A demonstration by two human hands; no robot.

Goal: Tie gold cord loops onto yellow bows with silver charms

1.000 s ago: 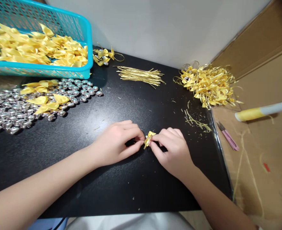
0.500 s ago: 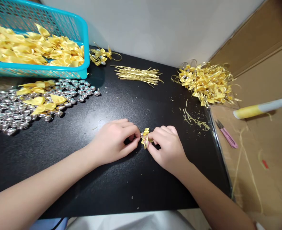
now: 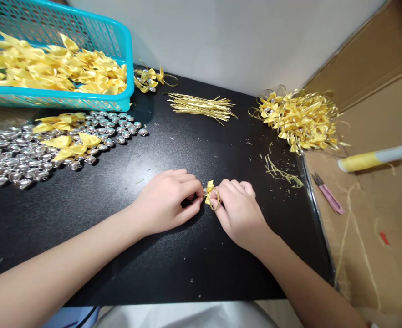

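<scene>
Black table (image 3: 153, 269) fills most of the view, cardboard (image 3: 400, 191) to its right. Teal basket (image 3: 94, 102) at the back left, full of yellow bows (image 3: 53, 68). In front of it, a spread of silver bead-like pieces (image 3: 23, 159) with a few loose bows (image 3: 69, 148) on top. Heap of bows with gold loops (image 3: 303, 120) at the far right corner.

Left hand (image 3: 171, 200): thumb and fingertips pinched together at the left end of a yellow bow (image 3: 209, 190); exact part gripped is hidden. Right hand (image 3: 240, 209): grasping the same bow from its right side, fingers curled. Bow sits between the two hands, near the table's front middle.

Gold strips (image 3: 201, 106) bundled at the back centre. White-and-yellow tube (image 3: 378, 157) and pink-handled snips (image 3: 330, 196) on the cardboard. Small bow cluster (image 3: 148, 81) beside the basket. Strip offcuts (image 3: 282, 175) near the table's right edge. Gold loop (image 3: 218, 200) shows at the right fingertips.
</scene>
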